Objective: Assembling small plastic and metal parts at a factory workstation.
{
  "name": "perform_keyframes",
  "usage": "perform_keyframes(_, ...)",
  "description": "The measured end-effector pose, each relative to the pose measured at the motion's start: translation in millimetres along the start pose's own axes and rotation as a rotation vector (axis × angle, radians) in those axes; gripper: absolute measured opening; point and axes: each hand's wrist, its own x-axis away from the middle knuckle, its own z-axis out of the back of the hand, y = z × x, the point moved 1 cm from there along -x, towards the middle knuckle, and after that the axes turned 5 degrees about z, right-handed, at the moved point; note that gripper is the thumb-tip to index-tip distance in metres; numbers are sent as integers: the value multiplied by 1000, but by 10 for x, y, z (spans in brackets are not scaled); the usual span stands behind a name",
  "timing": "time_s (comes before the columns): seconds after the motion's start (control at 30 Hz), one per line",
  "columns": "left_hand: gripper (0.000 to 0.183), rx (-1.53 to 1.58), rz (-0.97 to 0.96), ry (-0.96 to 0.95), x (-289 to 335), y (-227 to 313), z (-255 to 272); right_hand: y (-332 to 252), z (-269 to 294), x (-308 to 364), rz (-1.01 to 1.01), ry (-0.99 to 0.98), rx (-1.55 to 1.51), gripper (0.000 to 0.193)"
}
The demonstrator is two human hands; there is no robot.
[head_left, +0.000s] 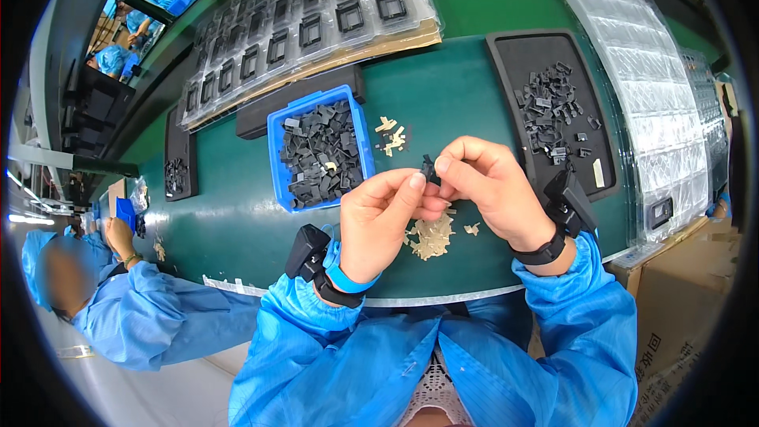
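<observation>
Pinched between the fingertips of both hands is a small black plastic part, partly hidden by my fingers. My left hand grips it from the left with thumb and forefinger. From the right, my right hand closes on it too. Below the hands lies a pile of small beige pieces. To the left stands a blue bin full of small black parts. A few more beige pieces are scattered beyond my hands.
A black tray with black clips lies at right, beside clear blister trays. Clear trays of black frames rest on cardboard at the back. A co-worker in blue sits at left. A carton stands at lower right.
</observation>
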Motion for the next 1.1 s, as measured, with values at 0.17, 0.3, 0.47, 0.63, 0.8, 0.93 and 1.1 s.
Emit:
perform_keyframes(0.17,20,-10,-9,-6,19,4,-9,1,10,-10,-3,-11,12,16)
perform_keyframes(0.3,19,-44,-2,-14,14,5,-7,40,23,-25,24,-19,18,16)
perform_keyframes(0.47,17,-56,-14,-5,10,9,-23,42,20,-35,34,-14,69,18)
perform_keyframes(0.63,16,-53,-8,1,20,7,-18,74,-13,-36,63,33,77,17)
perform_keyframes(0.8,16,-53,-4,-16,20,13,1,130,27,-32,111,21,213,18)
perform_keyframes(0.93,17,37,-24,-25,0,-28,25,75,-17,-2,58,-16,180,18)
perform_keyframes(1.1,18,58,1,-33,-7,3,14,25,26,6,67,-31,64,14)
